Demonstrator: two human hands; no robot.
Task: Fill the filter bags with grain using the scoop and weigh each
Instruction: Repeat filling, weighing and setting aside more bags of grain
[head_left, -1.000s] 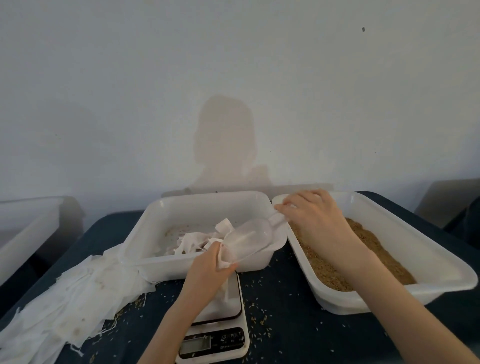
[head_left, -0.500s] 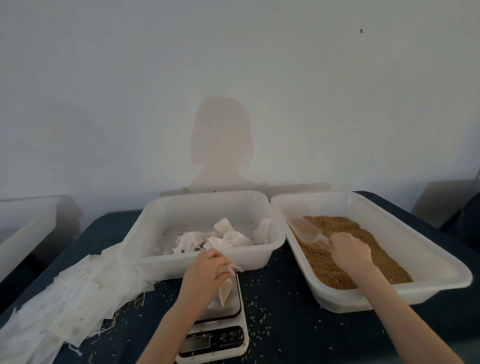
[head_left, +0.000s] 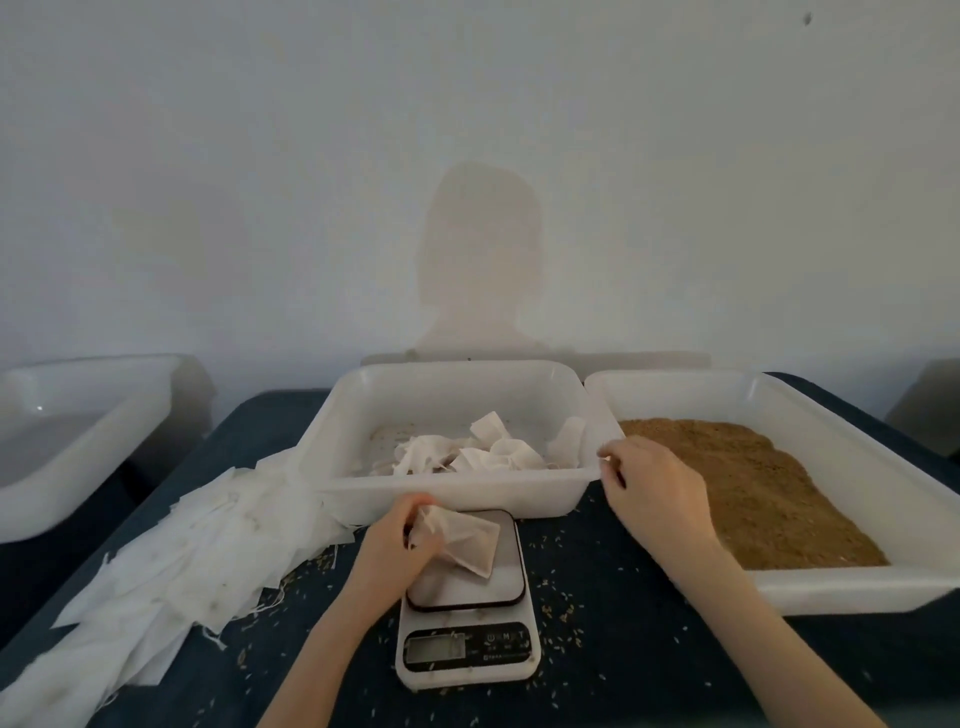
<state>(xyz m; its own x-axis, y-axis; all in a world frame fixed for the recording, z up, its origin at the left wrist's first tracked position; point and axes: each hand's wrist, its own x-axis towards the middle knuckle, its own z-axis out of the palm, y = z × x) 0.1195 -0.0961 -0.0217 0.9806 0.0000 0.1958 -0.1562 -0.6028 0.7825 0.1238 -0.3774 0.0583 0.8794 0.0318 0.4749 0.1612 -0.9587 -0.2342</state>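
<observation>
scale (head_left: 467, 649) display unreadable, scoop hidden, left tub (head_left: 78, 467) cut by frame edge

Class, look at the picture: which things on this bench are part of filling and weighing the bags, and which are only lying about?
Part of the job:
- filled bag, gripped by the left hand, lying on the scale
- grain tray, right hand over its near corner
- pile of empty bags
- middle tray of bags

Lying about:
- far-left tray
- spilled grains

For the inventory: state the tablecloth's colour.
Dark navy blue tablecloth, flecked with spilled grain; head view.
</observation>
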